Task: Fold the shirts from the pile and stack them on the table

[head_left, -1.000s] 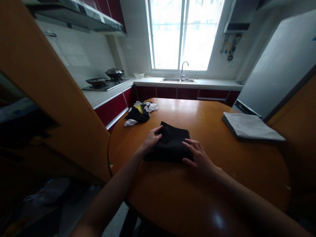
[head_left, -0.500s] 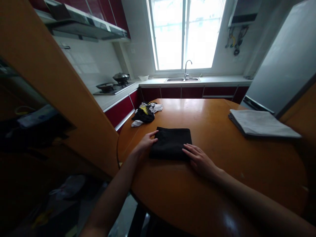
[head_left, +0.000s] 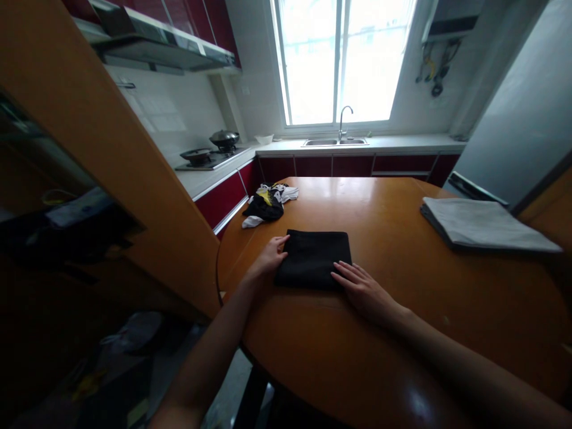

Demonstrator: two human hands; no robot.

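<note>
Straightened since a second ago, the black cloth (head_left: 315, 256) lies flat on the tabletop (head_left: 388, 226). Fingers of the left hand (head_left: 269, 256) meet its left edge, grip unclear; the right hand (head_left: 369, 294) rests open over its near right corner. Uneven pulling could wrinkle it.

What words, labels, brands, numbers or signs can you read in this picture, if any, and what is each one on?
None: no text can be read anywhere.
Black cloth: no lettering shows.
Pale cloth: no lettering shows.
Crumpled pile: its black, white and yellow patches are too small to tell whether they include letters.
Hood: any markings are too small to read.
</note>
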